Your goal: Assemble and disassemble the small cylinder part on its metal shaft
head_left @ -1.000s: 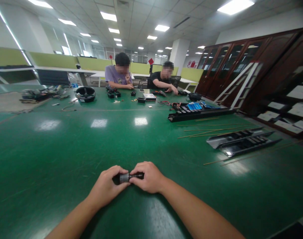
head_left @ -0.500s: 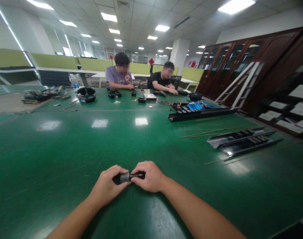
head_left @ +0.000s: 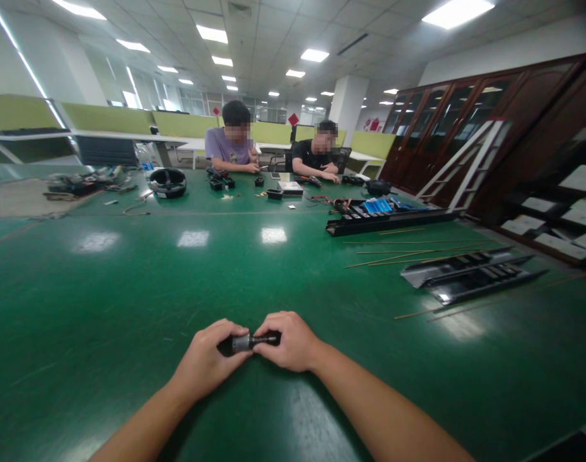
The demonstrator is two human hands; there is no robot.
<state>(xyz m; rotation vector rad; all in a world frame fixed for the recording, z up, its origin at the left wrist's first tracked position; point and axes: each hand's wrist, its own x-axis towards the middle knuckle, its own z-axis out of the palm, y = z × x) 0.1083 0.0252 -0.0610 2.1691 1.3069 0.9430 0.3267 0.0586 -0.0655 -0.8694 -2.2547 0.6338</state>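
What looks like a drill chuck (head_left: 241,343), a grey metal cylinder with a dark end, lies level between my two hands just above or on the green table (head_left: 129,308). My left hand (head_left: 206,359) is closed round the cylinder, thumb and fingers on either side of it. A thin dark shank (head_left: 264,339) sticks out of the chuck's right end. My right hand (head_left: 290,343) pinches this shank between thumb and fingers. The fingertips of both hands nearly meet where shank and cylinder join. My palms hide part of each end.
Thin rods (head_left: 393,260) and black metal channels (head_left: 480,279) lie to the right. Beyond them stands a long black tray (head_left: 389,221) with blue packets. A black headset-like ring (head_left: 167,184) and a pile of parts (head_left: 81,181) lie far left. Two people (head_left: 230,144) sit across the table.
My hands and the chuck stay almost in place, with only a very slight shift to the right in the view. Across the table, the person in black has drawn a hand back a little.
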